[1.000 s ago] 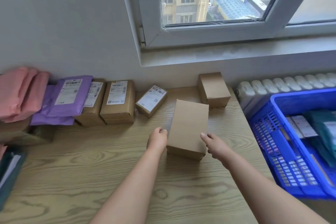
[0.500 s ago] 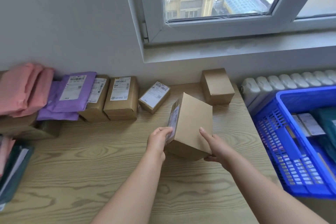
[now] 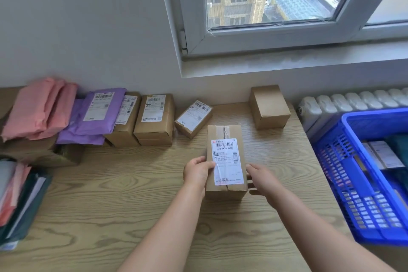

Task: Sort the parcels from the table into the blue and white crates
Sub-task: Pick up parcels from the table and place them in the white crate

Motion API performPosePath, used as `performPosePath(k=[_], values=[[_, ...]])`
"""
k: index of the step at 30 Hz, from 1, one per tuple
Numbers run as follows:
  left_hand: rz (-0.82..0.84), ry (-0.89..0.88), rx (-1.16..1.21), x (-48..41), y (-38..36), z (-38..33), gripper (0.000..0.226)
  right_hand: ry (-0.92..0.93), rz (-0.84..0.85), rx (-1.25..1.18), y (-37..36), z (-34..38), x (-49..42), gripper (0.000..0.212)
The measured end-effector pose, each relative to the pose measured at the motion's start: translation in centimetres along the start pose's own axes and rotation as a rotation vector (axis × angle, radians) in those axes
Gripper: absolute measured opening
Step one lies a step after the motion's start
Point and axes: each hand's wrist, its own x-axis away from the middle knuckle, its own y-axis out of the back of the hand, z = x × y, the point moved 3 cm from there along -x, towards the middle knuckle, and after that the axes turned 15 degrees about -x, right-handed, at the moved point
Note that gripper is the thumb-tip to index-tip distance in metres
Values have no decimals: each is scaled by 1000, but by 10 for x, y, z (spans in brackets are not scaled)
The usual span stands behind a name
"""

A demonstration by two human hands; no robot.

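Boxes: at least five brown boxes are sitting on the wooden table (image 3: pixel 110 194). One is between the hands, a plain box (image 3: pixel 269 107) is standing at the back right, a small labelled box (image 3: pixel 193 118) is lying askew beside the wall, and two labelled boxes (image 3: pixel 154 117) (image 3: pixel 127 126) are sitting side by side to its left.

Bags: two purple bags (image 3: pixel 97 112) are leaning over the leftmost box. A stack of pink bags (image 3: pixel 37 108) is lying further left, and their exact number is not showing.

Crate: one blue crate (image 3: pixel 344 183) is standing off the table's right edge, and several parcels are lying inside it.

Held box: the box (image 3: pixel 224 132) is resting on the table near the front, with its white label (image 3: pixel 228 168) facing up.

Left hand: the left hand (image 3: pixel 197 172) is gripping the box's left edge, its fingers curling and its thumb lying on the label.

Right hand: the right hand (image 3: pixel 262 178) is clasping the box's right side, its fingers wrapping round the lower edge.

Position: the box is sitting directly between both hands, well apart from the crate.
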Motion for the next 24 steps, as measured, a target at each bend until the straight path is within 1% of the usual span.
performPosePath(k=[3, 6, 10, 15, 17, 20, 24], values=[[26, 4, -20, -3, 0, 9, 41, -12, 23, -57, 0, -1, 7, 38], [88, -11, -34, -7, 3, 14, 45, -3, 74, -26, 0, -6, 6, 43], [168, -24, -31, -8, 3, 21, 49, 30, 86, -30, -1, -11, 6, 37], [191, -40, -61, -10, -2, 29, 56, 54, 117, -24, 1, -12, 5, 36], [203, -44, -73, -8, -3, 30, 53, 48, 122, -40, 2, -12, 4, 37], [240, -44, -113, -5, -3, 30, 37, 15, 132, -85, 0, -15, 5, 39], [294, 25, -102, -1, -4, 33, 22, -26, 145, -151, 0, -18, 9, 35]])
